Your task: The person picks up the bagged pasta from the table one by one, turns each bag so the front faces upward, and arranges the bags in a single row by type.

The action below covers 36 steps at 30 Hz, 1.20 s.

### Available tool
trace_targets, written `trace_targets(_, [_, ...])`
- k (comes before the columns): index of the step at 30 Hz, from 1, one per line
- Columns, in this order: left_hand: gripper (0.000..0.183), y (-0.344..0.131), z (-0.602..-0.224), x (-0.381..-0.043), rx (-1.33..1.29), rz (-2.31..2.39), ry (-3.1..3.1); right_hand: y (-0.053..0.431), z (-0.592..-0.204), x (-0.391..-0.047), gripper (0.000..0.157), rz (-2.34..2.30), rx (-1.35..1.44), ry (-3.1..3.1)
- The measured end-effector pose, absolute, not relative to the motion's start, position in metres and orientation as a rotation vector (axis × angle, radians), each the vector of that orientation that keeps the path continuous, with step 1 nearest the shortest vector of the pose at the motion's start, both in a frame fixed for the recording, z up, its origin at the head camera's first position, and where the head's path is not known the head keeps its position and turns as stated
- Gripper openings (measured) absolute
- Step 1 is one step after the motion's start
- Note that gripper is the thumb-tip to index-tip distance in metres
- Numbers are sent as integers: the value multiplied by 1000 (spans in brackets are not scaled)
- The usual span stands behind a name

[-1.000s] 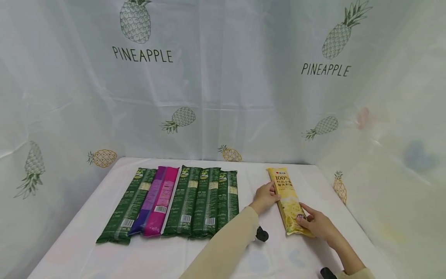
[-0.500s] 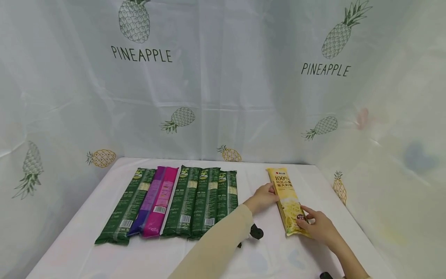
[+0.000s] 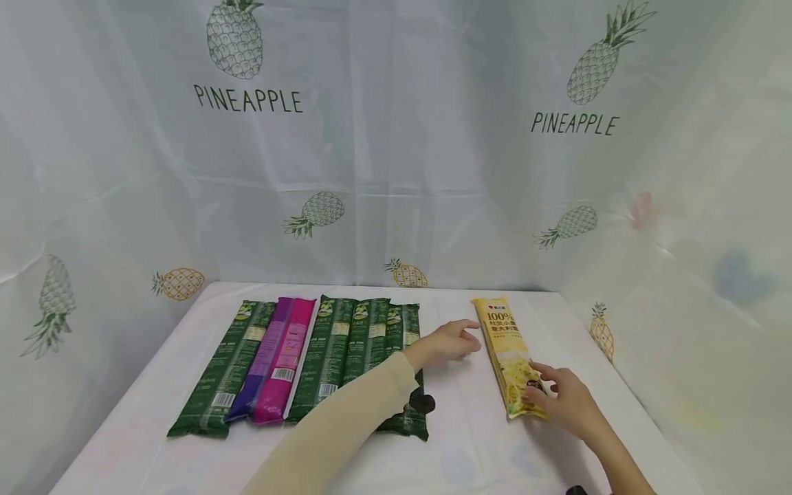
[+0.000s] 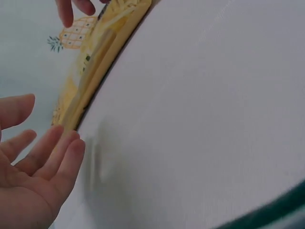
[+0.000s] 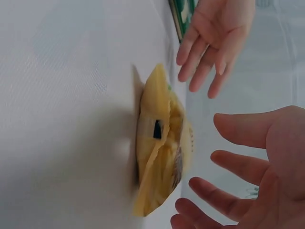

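Observation:
A yellow pasta packet lies lengthwise on the white table, right of centre, printed with noodles and Chinese lettering. My left hand is just left of it, fingers extended toward its left edge and holding nothing. In the left wrist view the left hand is palm up with spread fingers. My right hand is at the packet's near right end, its fingertips overlapping the packet in the head view. The right wrist view shows the right hand with fingers loosely spread beside the yellow packet, gripping nothing.
Left of the yellow packet lie several green packets and a purple-and-pink packet in a row. My left sleeve crosses in front of the rightmost green ones. A pineapple-print curtain stands behind the table.
My left hand has let go of the yellow packet's left edge and moved left, over the rightmost green packets. The right hand has loosened slightly at the near end; the packet stays put.

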<state>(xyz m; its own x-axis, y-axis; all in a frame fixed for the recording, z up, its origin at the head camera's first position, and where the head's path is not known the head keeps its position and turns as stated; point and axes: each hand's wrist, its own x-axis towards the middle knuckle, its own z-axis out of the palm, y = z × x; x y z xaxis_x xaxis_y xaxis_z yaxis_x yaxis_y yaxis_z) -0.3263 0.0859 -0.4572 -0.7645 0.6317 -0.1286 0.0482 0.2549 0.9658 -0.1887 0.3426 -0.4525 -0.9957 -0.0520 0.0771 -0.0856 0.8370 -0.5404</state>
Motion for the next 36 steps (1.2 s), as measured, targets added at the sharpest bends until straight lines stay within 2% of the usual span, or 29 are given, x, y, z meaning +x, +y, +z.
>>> trace_targets(6, [49,44,-441,-324,695,1530,2012,329,-444,-180,59,918,165,-2889])
trace_targets(11, [48,-3,-426,-319,741,1487,2039,312,-437,-175,61,977,200,-2839])
trace_targets(21, [47,-96,-407,-314,631,1501,2192,262,-424,-167,79,1299,175,-2792])
trace_targets(30, [54,-172,-405,-310,586,1517,2286,197,-419,-164,84,1709,106,-2687])
trace_targets(36, [59,-207,-405,-306,546,1462,2381,158,-418,-167,84,1943,273,-2651])
